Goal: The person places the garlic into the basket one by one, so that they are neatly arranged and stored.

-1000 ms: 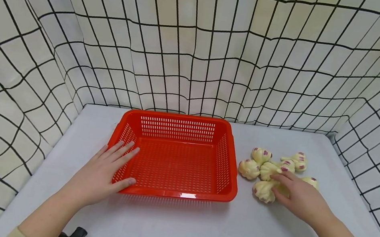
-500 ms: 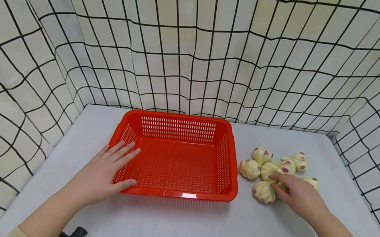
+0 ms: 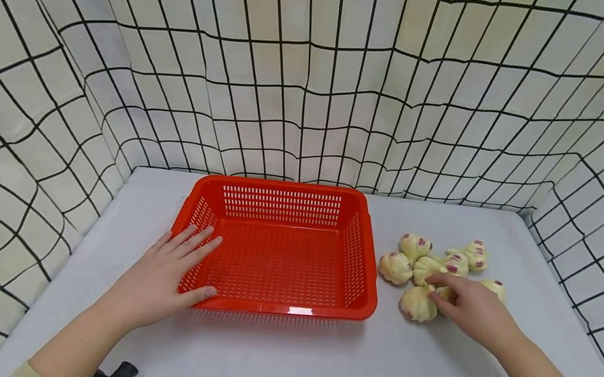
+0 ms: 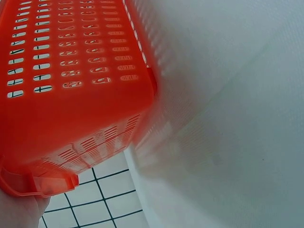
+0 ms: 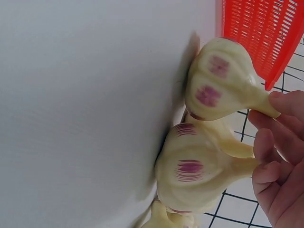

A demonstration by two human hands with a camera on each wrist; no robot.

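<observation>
A red plastic basket (image 3: 284, 312) stands in the middle of the table in the head view. My left hand (image 3: 164, 279) lies over its left rim with the fingers spread straight; the left wrist view shows the basket's outer wall (image 4: 76, 104) and part of that hand. To the basket's right, my right hand (image 3: 476, 309) pinches the stem of a pale garlic bulb (image 3: 417, 304). In the right wrist view this bulb (image 5: 221, 80) has purple patches, and a second garlic bulb (image 5: 190, 166) has its stem against the curled lower fingers.
Several more garlic bulbs (image 3: 414, 247) lie clustered behind and beside the right hand, one partly hidden by it. The white tabletop (image 3: 277, 365) is bounded by black netting (image 3: 329, 92) over pale walls at the back and sides.
The pinched garlic bulb has turned slightly, so its purple marks show less in the head view. My right hand has shifted only a little; the left hand keeps its place.
</observation>
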